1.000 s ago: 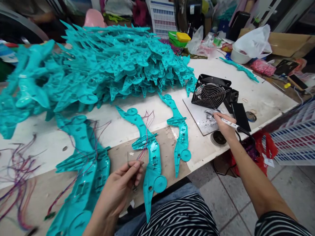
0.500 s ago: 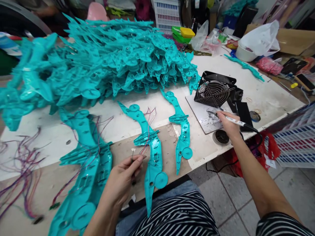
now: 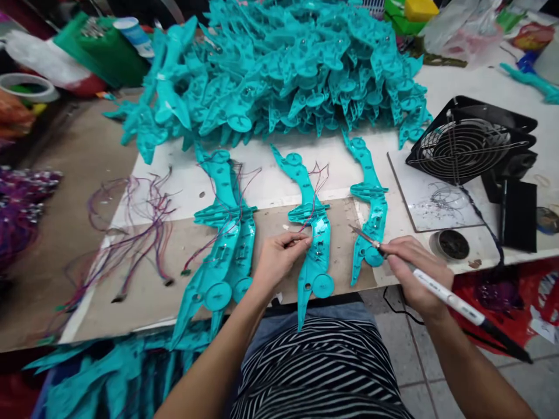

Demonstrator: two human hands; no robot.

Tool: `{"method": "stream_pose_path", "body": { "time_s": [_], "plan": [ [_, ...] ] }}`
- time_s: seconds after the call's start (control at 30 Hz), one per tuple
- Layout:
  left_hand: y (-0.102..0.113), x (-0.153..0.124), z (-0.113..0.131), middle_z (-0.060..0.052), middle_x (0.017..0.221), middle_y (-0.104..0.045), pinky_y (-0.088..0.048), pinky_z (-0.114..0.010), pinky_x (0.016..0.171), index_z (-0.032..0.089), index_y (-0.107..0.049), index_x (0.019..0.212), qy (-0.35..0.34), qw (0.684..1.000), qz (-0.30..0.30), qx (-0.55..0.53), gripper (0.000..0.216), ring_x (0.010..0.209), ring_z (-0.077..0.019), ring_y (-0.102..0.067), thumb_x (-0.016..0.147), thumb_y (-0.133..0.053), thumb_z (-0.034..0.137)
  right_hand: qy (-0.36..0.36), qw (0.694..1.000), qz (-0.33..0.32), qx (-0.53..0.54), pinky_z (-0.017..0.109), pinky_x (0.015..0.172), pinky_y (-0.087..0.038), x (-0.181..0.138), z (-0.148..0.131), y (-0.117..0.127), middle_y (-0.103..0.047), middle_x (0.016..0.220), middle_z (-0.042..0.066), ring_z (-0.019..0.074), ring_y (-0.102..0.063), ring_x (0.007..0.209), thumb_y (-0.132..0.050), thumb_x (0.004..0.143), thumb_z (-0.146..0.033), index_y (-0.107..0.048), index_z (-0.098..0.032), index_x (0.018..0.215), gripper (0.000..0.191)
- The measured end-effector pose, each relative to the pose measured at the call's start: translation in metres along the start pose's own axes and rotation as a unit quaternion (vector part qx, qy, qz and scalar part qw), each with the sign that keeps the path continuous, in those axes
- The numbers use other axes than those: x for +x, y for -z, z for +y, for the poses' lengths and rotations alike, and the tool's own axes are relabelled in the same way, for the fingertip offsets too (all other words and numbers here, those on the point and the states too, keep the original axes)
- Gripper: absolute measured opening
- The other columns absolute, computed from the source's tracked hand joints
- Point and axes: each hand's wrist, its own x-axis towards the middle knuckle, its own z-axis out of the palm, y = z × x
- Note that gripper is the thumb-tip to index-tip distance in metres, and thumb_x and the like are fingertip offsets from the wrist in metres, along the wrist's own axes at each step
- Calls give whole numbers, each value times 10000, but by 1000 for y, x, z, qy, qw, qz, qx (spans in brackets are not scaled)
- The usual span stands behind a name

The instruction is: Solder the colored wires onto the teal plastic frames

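Note:
My left hand [image 3: 279,259] is closed in a pinch on a thin wire end, right beside the middle teal plastic part [image 3: 313,233], which carries red and blue wires. My right hand [image 3: 414,273] grips a white soldering iron [image 3: 441,294]; its metal tip points left, over the lower end of the right teal part [image 3: 371,212]. A pair of stacked teal parts [image 3: 227,244] with trailing wires lies to the left. All rest on a brown board [image 3: 271,227] at the table's front edge.
A big heap of teal parts [image 3: 283,70] fills the back of the table. A black fan [image 3: 471,145] stands at right behind a white tile [image 3: 432,198] with solder scraps, beside a round tin [image 3: 452,244]. Loose wires [image 3: 140,221] lie at left.
My right hand brought the soldering iron from the tile by the fan over to the teal parts in front of me. My left hand moved onto the middle part. The view swung left.

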Motion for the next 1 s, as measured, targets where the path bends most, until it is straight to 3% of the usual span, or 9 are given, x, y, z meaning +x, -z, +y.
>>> {"method": "stream_pose_path", "body": {
  "time_s": [0.23, 0.37, 0.63, 1.0],
  "plan": [
    [9, -8, -7, -47, 732, -721, -466, -245, 633, 156, -776, 768, -32, 998, -49, 0, 199, 675, -145, -604, 699, -762, 342, 52, 997, -55, 17, 357, 691, -556, -9, -18, -25, -688, 787, 43, 194, -639, 800, -609, 861, -69, -702, -210, 1059, 260],
    [11, -10, -10, -67, 784, -755, -489, -262, 643, 172, -794, 776, -28, 998, -62, 13, 184, 699, -170, -634, 706, -752, 337, 52, 996, -75, 9, 359, 652, -557, -11, -21, -28, -674, 763, 40, 194, -639, 764, -604, 862, -77, -703, -215, 1050, 253],
    [14, -11, -11, -37, 649, -703, -416, -235, 533, 177, -783, 712, -70, 990, -74, 95, 155, 587, -141, -542, 705, -726, 321, 71, 992, -102, -11, 352, 658, -562, -18, -21, -31, -674, 756, 42, 188, -643, 742, -607, 847, -76, -715, -206, 1072, 281],
    [15, -11, -8, -41, 661, -704, -440, -234, 574, 158, -752, 695, -82, 984, -96, 122, 154, 625, -149, -576, 709, -675, 290, 98, 987, -122, -24, 356, 679, -562, -21, -19, -36, -673, 767, 53, 195, -619, 771, -602, 860, -105, -711, -187, 1068, 249]
  ]
}}
